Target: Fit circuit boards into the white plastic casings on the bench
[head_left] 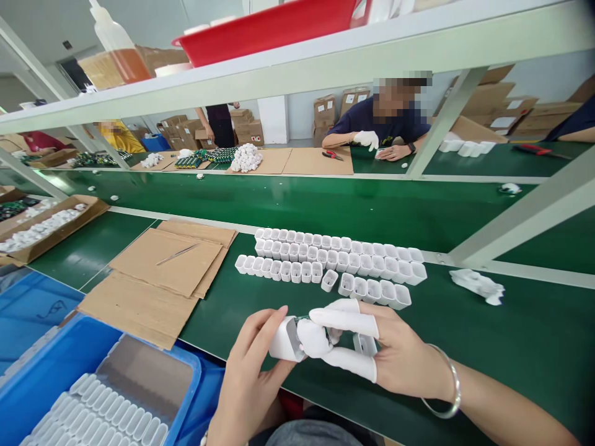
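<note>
My left hand (253, 362) is closed around a white plastic housing (284, 342), its open end turned toward my right hand. White finger cots cover several fingers of my right hand (372, 341), which pinches a white-wrapped piece (315, 338) with a bit of green circuit board showing. That piece sits right at the housing's mouth; whether it is partly inside I cannot tell. Another white housing (365, 344) lies on the table behind my right fingers, partly hidden. Farther back, rows of white housings (341, 260) stand with their open ends up.
At lower left is a blue bin (198, 371) of white housings. Cardboard sheets (162, 260) carry a thin metal tool (176, 254). A crumpled white cloth (478, 286) lies right. Overhead runs a shelf (288, 71) with a red tray (269, 31). Across the belt, a co-worker (379, 124) sits.
</note>
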Demonstrator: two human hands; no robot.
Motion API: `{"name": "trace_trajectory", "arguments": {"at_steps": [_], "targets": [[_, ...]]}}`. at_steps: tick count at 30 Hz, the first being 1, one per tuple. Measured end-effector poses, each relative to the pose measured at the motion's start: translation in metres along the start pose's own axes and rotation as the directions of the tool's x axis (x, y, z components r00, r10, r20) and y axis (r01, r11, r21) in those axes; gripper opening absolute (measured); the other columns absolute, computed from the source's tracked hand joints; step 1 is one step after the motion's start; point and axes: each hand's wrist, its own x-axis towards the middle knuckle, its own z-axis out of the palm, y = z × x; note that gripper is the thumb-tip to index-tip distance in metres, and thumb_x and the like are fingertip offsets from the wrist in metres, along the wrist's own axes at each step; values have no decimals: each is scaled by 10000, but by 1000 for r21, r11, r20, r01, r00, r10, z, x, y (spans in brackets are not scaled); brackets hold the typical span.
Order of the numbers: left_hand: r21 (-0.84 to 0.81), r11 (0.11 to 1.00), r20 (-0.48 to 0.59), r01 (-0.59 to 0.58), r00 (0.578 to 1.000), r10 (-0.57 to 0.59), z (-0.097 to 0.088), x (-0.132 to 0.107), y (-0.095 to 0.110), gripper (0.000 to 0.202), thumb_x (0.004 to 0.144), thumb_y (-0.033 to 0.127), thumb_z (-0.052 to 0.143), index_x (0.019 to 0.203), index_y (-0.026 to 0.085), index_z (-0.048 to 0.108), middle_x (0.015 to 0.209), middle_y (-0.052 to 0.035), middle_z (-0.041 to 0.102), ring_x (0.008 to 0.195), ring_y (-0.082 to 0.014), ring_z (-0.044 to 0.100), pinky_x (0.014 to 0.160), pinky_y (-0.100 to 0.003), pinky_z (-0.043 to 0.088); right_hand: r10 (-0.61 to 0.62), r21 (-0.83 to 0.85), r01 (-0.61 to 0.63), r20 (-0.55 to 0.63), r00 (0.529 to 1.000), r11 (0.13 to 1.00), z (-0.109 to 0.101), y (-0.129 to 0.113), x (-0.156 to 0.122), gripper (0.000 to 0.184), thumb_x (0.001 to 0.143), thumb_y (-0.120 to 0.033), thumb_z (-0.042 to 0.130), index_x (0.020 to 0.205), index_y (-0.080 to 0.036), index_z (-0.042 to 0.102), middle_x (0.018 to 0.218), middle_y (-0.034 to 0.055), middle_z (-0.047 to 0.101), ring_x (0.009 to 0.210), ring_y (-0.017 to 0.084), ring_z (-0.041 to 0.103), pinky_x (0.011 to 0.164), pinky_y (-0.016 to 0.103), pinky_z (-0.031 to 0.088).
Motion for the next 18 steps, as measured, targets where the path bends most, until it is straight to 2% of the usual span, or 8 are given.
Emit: {"name": "trace_trajectory", "arguments": {"at_steps": [5,12,18], "targets": [[-5,1000,11,-29,1000,29,-2,1,0,442,877,226,584,1310,271,503,1150,-97,597,1021,-201,621,822,-261,525,-1,-65,3,24,1000,998,-1,-3,-1,590,853,-113,648,1383,-305,473,1013,50,624,794,132,603,713,240,532],[-31,999,51,-4,999,6,-2,1,3,401,883,175,550,1274,262,517,1167,-94,588,1040,-193,612,821,-248,524,-2,-99,5,28,1000,995,2,-2,-3,554,872,-108,619,1372,-285,459,1030,49,611,806,129,592,716,261,526],[-31,999,41,14,999,-13,1,0,4,399,857,208,607,1250,241,542,1159,-101,597,1031,-210,619,811,-256,525,132,-84,-132,-12,991,988,4,-2,-3,470,848,-154,666,1269,-263,487,939,-5,648,777,104,617,719,210,522]]}}
